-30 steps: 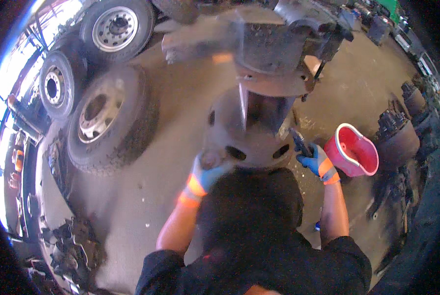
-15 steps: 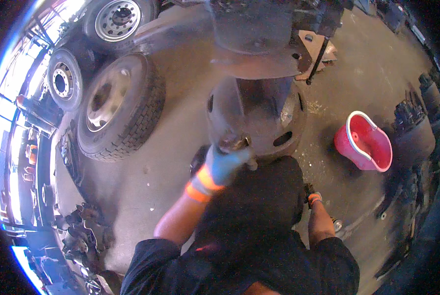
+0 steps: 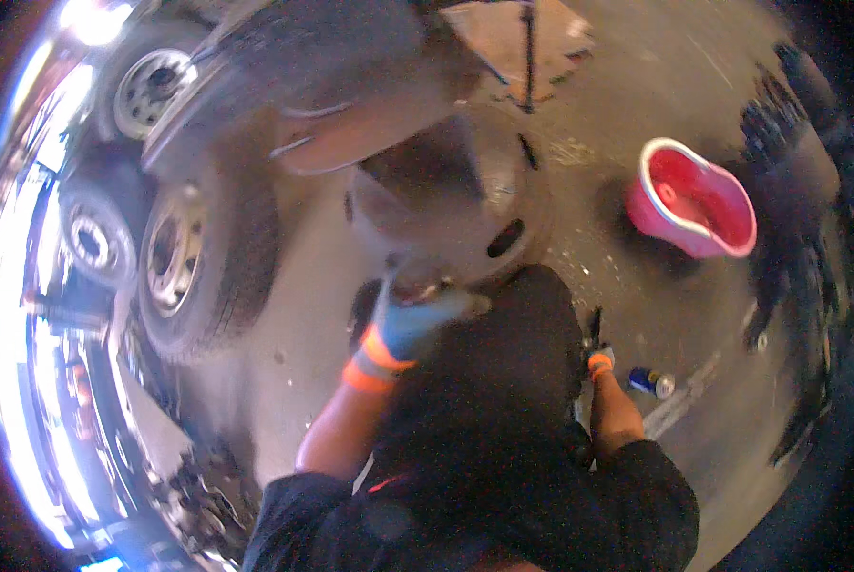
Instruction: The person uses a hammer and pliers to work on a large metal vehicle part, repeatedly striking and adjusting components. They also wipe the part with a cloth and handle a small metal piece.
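Note:
My left hand [image 3: 422, 322], in a light blue glove with an orange-banded cuff, is in front of my knees. Its fingers are curled round a small, roundish dark metal part [image 3: 419, 284], blurred by motion. Just beyond it sits a large dark grey rounded metal piece [image 3: 427, 214] with oval slots. Low beside my right thigh, my gloved right hand [image 3: 599, 360] is closed on a slim dark tool [image 3: 594, 326] whose kind I cannot make out. A blue can [image 3: 652, 382] lies on the floor next to that hand.
A pink bucket [image 3: 694, 200] with a white rim is on the floor at the right. Big truck wheels [image 3: 207, 257] stand at the left. Cardboard [image 3: 503, 38] lies at the far middle. Dark metal parts [image 3: 203, 505] are heaped at the lower left.
The whole view has swung, so the wheels and the slotted metal piece appear further left. My left hand stays close to the small part. The blue can shows more fully beside my right hand.

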Demonstrator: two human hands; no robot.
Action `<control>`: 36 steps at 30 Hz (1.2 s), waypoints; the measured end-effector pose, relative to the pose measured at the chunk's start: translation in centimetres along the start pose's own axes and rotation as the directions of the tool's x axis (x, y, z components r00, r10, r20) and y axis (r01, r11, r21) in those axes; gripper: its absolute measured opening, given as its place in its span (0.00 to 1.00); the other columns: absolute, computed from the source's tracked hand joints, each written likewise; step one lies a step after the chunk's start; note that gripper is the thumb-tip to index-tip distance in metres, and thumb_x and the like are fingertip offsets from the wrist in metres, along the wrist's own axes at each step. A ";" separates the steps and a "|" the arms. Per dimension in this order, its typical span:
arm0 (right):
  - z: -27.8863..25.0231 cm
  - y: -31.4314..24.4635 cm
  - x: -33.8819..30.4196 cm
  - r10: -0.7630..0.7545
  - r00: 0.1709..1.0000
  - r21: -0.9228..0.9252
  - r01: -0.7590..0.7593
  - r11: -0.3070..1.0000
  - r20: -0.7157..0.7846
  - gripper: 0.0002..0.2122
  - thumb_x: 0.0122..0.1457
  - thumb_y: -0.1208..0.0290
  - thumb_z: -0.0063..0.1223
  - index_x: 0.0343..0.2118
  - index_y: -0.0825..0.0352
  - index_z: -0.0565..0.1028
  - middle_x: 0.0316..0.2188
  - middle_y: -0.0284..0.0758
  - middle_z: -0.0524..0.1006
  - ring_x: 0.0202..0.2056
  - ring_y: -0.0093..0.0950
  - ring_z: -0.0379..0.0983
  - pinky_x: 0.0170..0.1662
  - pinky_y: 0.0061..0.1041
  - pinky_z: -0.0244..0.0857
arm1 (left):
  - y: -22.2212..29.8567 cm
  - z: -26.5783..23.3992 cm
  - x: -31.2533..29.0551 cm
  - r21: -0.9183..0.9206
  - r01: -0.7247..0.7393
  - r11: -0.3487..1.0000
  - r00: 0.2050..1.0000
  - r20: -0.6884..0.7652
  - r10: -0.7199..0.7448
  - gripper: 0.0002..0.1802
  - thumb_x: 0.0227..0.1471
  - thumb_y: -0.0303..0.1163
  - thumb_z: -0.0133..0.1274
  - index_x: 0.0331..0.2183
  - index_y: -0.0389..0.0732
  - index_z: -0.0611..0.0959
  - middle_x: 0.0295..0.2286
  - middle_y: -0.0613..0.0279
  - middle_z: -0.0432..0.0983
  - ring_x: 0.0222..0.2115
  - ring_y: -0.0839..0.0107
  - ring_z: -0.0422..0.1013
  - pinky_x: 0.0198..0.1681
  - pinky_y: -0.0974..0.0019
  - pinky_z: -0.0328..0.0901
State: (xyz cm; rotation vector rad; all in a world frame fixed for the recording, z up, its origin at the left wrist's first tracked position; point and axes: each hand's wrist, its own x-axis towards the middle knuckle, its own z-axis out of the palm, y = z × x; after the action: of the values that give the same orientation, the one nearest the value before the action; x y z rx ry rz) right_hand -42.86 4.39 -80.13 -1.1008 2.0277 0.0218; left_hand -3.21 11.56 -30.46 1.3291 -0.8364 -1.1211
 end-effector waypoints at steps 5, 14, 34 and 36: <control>-2.8 -3.3 -0.7 0.197 0.965 -0.287 -0.241 0.927 -0.173 0.15 0.48 0.62 0.57 0.38 0.64 0.78 0.37 0.37 0.79 0.42 0.34 0.76 0.41 0.36 0.70 | -2.6 -0.7 0.3 0.269 -0.198 0.943 0.979 0.098 0.178 0.08 0.43 0.22 0.59 0.28 0.43 0.78 0.23 0.67 0.70 0.27 0.71 0.67 0.29 0.69 0.61; -16.1 -30.1 -13.8 -0.731 0.679 0.611 0.605 0.511 -0.061 0.22 0.55 0.58 0.54 0.48 0.69 0.70 0.43 0.38 0.76 0.45 0.29 0.72 0.46 0.31 0.66 | -1.6 0.1 1.5 -0.018 0.043 0.999 0.995 0.091 -0.041 0.05 0.49 0.27 0.56 0.29 0.41 0.76 0.27 0.67 0.72 0.33 0.70 0.71 0.37 0.63 0.66; -30.9 -55.6 -46.5 -0.720 0.018 0.332 0.895 -0.297 -0.693 0.16 0.54 0.74 0.58 0.45 0.75 0.73 0.33 0.38 0.79 0.32 0.23 0.75 0.37 0.22 0.69 | 30.5 1.4 13.7 0.485 -0.830 0.274 0.434 0.253 0.865 0.16 0.59 0.36 0.43 0.39 0.34 0.78 0.31 0.58 0.78 0.32 0.76 0.69 0.39 0.67 0.66; -30.2 -55.9 -47.9 -0.649 0.010 0.277 0.909 -0.311 -0.761 0.16 0.54 0.74 0.58 0.44 0.74 0.73 0.32 0.37 0.79 0.31 0.23 0.74 0.35 0.23 0.69 | 31.5 -0.5 15.2 0.573 -0.754 0.321 0.519 0.219 0.826 0.17 0.59 0.36 0.43 0.42 0.35 0.78 0.32 0.60 0.78 0.32 0.76 0.69 0.39 0.67 0.66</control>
State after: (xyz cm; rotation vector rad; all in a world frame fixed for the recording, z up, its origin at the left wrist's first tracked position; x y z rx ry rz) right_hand -8.80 -8.07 -9.35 -1.6639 0.5875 -1.8153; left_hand 6.13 -5.72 -1.56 1.1786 -1.6321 0.0864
